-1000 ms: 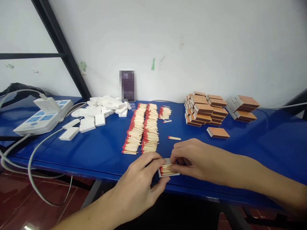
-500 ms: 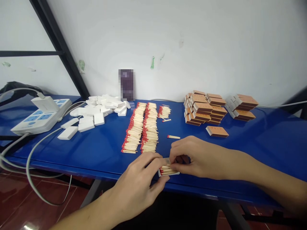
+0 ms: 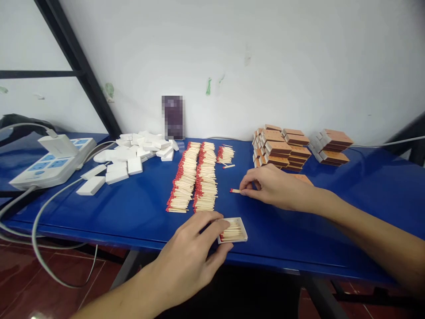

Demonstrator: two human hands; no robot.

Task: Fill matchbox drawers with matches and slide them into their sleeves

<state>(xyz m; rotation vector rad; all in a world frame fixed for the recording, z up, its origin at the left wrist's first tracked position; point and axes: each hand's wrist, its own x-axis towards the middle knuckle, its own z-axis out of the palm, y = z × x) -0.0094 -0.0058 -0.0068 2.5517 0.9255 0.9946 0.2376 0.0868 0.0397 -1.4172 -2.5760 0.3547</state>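
A small white tray (image 3: 244, 229) with red-tipped matches lies near the front edge of the blue table. My left hand (image 3: 199, 248) holds the tray's left end between fingers and thumb. Beyond it, my right hand (image 3: 265, 185) pinches a few matches (image 3: 235, 191), their red heads pointing left. Two long rows of matches, the left row (image 3: 184, 181) and the right row (image 3: 206, 177), run front to back left of my right hand. A smaller match pile (image 3: 226, 154) lies behind.
White boxes (image 3: 134, 165) are heaped at the left beside a power strip (image 3: 49, 170) with cables. Stacked orange matchboxes (image 3: 277, 147) and another stack (image 3: 335, 139) stand at the back right. One more matchbox (image 3: 303, 178) is partly behind my right hand.
My right hand has moved away from the tray, back to the loose matches beyond it, and has closed on them. My left hand still holds the tray.
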